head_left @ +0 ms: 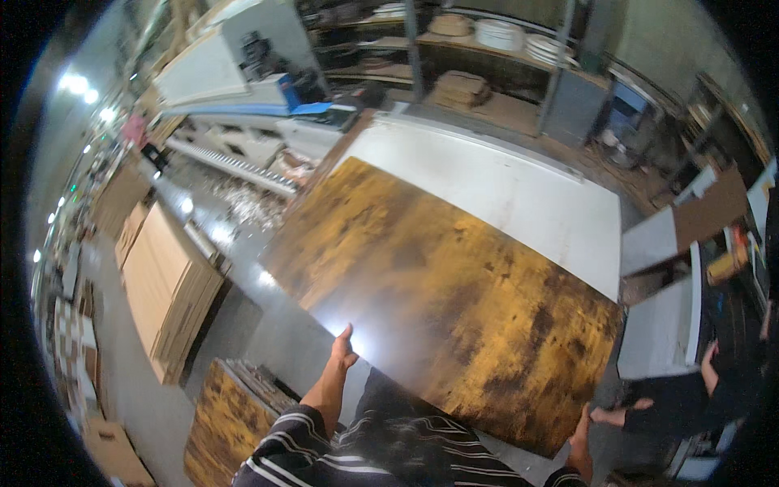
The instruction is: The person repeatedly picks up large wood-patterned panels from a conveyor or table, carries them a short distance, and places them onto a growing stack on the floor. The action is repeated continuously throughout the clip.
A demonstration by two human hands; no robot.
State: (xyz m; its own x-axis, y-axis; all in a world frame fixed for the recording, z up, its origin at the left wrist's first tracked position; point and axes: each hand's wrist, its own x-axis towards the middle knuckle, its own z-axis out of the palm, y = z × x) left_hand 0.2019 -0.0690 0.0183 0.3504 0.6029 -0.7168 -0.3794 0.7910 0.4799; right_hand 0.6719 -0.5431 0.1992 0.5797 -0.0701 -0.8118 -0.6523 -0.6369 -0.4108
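A large rectangular panel [438, 276] with a glossy mottled yellow and dark brown face spans the middle of the view. It lies slantwise, its far part over or against a white flat surface [495, 183]. My left hand [344, 349] grips the panel's near edge, thumb on top and the other fingers hidden below. At the near right corner my right hand [579, 434] is closed on the same panel, its fingers partly hidden. Bright light glares off the panel beside my left hand.
A similar mottled panel [223, 426] stands at lower left. Beyond it is a stack of light-brown boards [158, 284]. A machine [243, 114] stands at far left, with shelves [487, 45] at the back. A person in dark clothes [682, 402] is close on the right.
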